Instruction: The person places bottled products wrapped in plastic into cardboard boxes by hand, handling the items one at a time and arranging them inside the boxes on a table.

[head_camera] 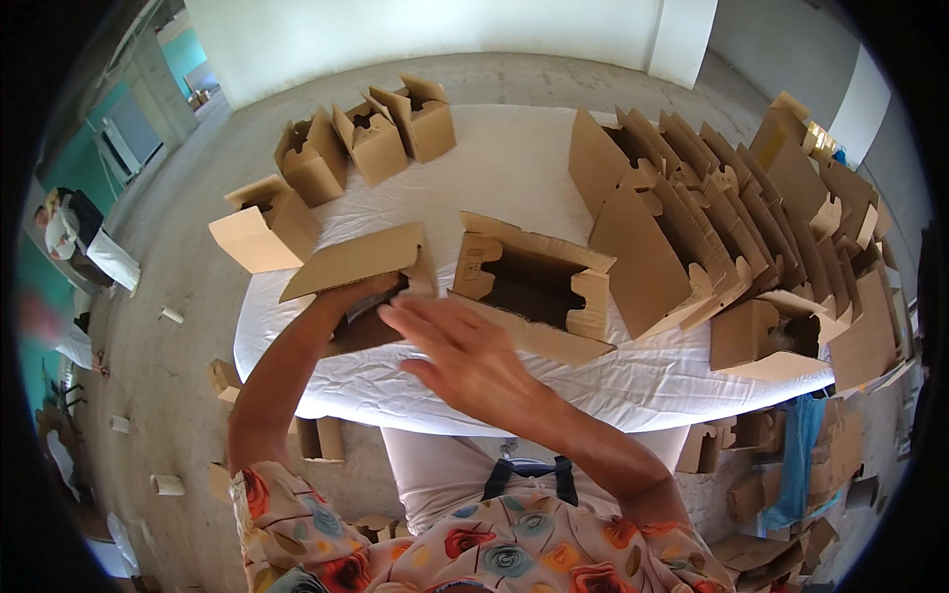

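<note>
My left hand point(378, 285) reaches under the raised flap of a cardboard box point(356, 259) lying before me on the table. Its fingers are mostly hidden inside. A clear plastic wrap point(365, 308) shows at the box opening, close to that wrist. My right hand point(463, 352) hovers palm down by the same opening, fingers extended and thumb apart, with nothing visible in it. Just right of this box stands another cardboard box point(537, 278), its top open and its inside dark.
Several open boxes point(371, 144) stand along the table's far left. Rows of nested boxes point(689, 222) crowd the right side. One box point(771, 333) there holds clear plastic. White cloth point(511, 178) covers the table. Blue plastic point(797, 459) hangs below right. Another person point(67, 226) is far left.
</note>
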Tool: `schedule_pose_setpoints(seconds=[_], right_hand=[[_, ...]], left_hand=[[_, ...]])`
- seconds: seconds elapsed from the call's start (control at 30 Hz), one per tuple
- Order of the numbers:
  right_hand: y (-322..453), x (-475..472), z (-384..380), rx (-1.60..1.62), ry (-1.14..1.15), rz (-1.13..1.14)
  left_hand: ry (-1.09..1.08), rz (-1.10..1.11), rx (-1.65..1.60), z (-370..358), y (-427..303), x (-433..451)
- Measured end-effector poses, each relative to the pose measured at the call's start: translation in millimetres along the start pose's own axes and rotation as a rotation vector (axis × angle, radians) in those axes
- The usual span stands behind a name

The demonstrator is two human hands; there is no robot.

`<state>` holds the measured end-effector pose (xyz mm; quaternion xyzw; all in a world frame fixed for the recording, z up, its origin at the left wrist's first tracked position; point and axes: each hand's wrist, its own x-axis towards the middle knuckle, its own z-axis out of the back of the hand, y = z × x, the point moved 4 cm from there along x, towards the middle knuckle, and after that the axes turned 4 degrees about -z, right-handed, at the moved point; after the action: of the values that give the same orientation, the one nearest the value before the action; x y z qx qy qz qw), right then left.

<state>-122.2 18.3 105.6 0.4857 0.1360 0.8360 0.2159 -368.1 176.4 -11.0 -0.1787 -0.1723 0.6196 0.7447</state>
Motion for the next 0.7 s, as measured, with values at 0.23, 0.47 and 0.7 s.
schedule_pose_setpoints(seconds=[0.23, 0.47, 0.7], right_hand=[[-46, 27, -56, -0.264, 0.094, -0.158], [-72, 61, -66, -0.091, 0.017, -0.232], [-84, 64, -78, 0.326, -0.094, -0.281]], left_hand=[[0.203, -0.301, 0.167, 44, -107, -46], [0.007, -0.342, -0.714, 118, -102, -75], [-1.009, -0.526, -1.178, 171, -52, -66]])
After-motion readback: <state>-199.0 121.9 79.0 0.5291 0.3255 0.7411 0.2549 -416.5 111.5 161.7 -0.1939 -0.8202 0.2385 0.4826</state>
